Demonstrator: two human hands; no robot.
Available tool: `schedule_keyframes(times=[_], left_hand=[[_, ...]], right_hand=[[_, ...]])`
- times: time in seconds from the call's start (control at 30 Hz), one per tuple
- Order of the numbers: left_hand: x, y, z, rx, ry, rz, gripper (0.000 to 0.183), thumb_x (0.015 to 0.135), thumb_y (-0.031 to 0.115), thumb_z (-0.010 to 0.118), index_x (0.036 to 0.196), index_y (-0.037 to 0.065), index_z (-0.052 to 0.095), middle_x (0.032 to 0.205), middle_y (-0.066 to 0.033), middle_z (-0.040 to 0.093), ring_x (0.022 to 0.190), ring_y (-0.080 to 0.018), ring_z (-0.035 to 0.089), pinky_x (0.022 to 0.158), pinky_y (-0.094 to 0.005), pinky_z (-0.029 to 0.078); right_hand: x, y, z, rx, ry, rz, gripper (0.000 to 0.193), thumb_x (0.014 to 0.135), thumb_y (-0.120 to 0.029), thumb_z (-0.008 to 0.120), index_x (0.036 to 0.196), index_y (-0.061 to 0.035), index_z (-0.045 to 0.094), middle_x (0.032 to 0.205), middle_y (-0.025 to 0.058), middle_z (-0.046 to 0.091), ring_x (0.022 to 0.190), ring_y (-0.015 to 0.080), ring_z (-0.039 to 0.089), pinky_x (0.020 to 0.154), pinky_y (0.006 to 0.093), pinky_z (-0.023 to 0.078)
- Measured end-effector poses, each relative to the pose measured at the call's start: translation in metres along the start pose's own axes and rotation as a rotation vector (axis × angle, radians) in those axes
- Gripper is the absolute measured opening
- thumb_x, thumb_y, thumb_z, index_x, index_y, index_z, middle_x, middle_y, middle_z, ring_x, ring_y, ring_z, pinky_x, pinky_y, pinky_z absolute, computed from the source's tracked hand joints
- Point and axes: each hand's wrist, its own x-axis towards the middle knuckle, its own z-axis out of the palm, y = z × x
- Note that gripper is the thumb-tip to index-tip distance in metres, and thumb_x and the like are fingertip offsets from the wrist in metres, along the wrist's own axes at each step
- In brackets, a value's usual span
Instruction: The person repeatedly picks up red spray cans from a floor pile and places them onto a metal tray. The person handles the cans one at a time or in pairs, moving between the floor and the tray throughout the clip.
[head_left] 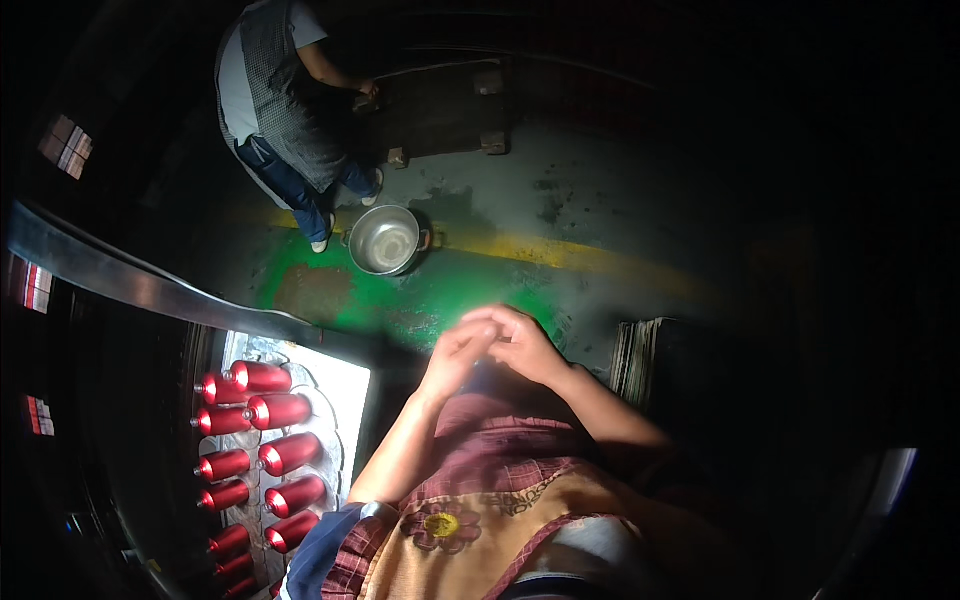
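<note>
My left hand [460,358] and my right hand [526,346] meet in front of my waist, above the apron [500,425]. The right fingers curl over toward the left hand, and the left fingers are pressed together against them. No object shows between the two, though the inner fingers are partly covered and slightly blurred. Left of my left forearm, several shiny red bottle-shaped pieces [290,453] with clear narrow ends lie in rows on a brightly lit, pale rack [345,385].
A two-handled metal pot [386,240] stands on the green floor ahead, beside a yellow line [520,250]. A person [275,110] in a checked apron stands beyond it. A curved metal rail [130,265] crosses at left. Stacked thin sheets [637,358] are at right.
</note>
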Motion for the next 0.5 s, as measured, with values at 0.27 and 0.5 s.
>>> schedule_keyframes(times=[0.27,0.5], left_hand=[[0.179,0.015,-0.009,0.17,-0.073,0.015,0.012,0.09,0.01,0.067,0.096,0.003,0.074,0.108,-0.0075,0.065,0.097,-0.0148,0.059,0.084,-0.0273,0.047],[0.355,-0.008,0.061,0.085,-0.199,-0.15,0.021,0.095,0.016,0.062,0.112,0.005,0.067,0.096,-0.0002,0.069,0.089,-0.0103,0.062,0.075,-0.026,0.047]], right_hand=[[-0.087,0.134,-0.246,-0.074,0.58,0.275,0.028,0.091,-0.003,0.059,0.118,-0.0047,0.059,0.087,0.0044,0.063,0.068,0.0095,0.057,0.061,0.023,0.046],[-0.356,0.253,-0.389,0.224,1.356,0.678,0.016,0.092,-0.027,0.061,0.094,-0.011,0.065,0.081,0.0085,0.063,0.052,0.0151,0.052,0.041,0.0327,0.038]])
